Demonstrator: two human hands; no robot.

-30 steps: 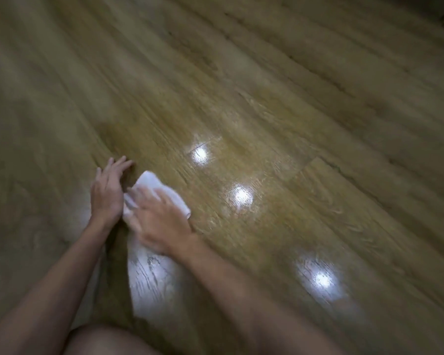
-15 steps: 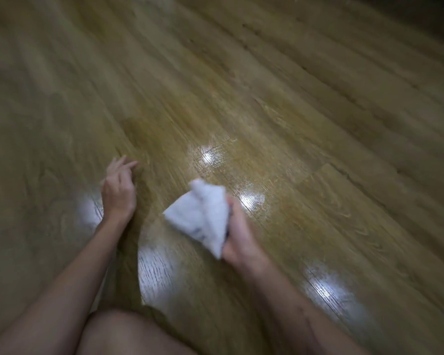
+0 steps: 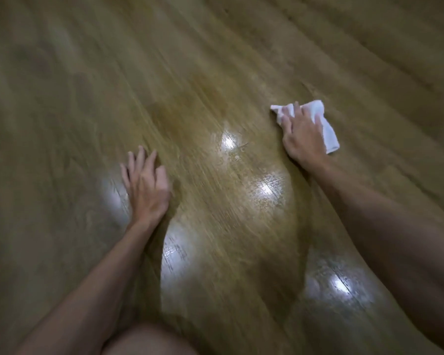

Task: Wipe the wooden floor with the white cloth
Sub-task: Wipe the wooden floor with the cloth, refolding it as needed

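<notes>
**Out on the right-hand boards, the cloth is down and working**

Down on the wooden floor (image 3: 215, 73) we go, and our right hand (image 3: 301, 135) is reaching well out to the right, fingers spread and pressing flat over the white cloth (image 3: 326, 126). No pinch, no bunching in the fist — we are bearing down on top of it, with one end of the crumpled fabric poking out past the fingertips to the left and the other trailing beside the wrist. The cloth lies on the boards, far from the bright reflections in the middle of the view.

Our left hand (image 3: 146, 187) is planted on the floor on the other side, fingers loosely fanned and holding nothing — it looks like a prop for our weight. A bare knee (image 3: 149, 342) shows at the bottom edge.

We judge this to be mid-wipe, the start of a fresh stroke on a new patch. The next move calls for steady downward pressure while we drag the cloth back across the grain, keeping the fabric under the palm so it does not slip out.

Half a second ago the cloth was up off the floor, gripped in that right hand near the centre; a second ago it sat close beside the left hand. Now it has swung wide right and landed, while the left hand has barely shifted.
</notes>
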